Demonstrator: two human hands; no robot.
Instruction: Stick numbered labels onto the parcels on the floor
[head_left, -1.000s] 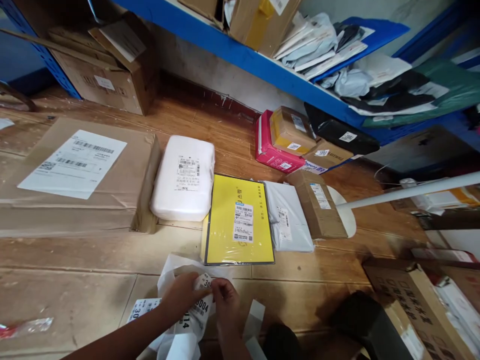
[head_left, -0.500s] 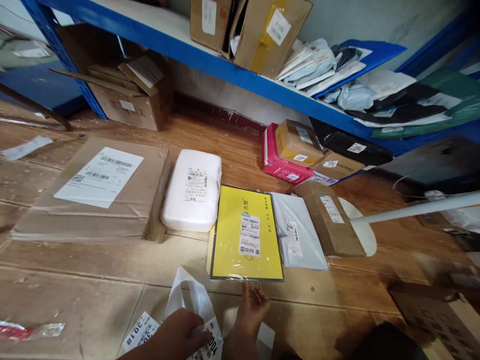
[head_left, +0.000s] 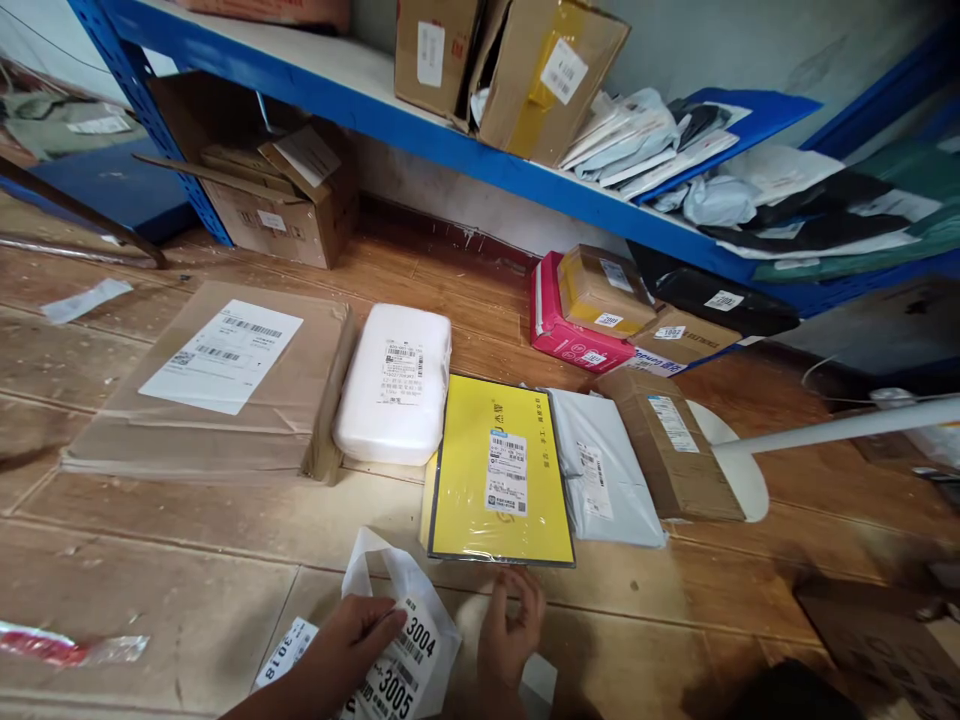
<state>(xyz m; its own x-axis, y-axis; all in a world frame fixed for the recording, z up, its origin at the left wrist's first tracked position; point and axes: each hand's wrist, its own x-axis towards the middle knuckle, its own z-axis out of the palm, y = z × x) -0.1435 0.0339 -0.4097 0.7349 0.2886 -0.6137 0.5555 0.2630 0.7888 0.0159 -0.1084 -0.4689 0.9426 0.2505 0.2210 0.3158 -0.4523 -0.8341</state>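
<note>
Left hand (head_left: 352,645) pinches the numbered label sheet (head_left: 405,660) on the floor, right hand (head_left: 511,625) touches the yellow parcel (head_left: 499,480) with loosely spread fingers (head_left: 525,590).

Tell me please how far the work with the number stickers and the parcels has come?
None of the parcels shows a number sticker yet. In hand: the left hand presses the sticker sheet, with 3004 and 3005 on it, and the right hand reaches the near edge of the yellow parcel. Left: the white parcel, the grey bag, the boxes.
</note>
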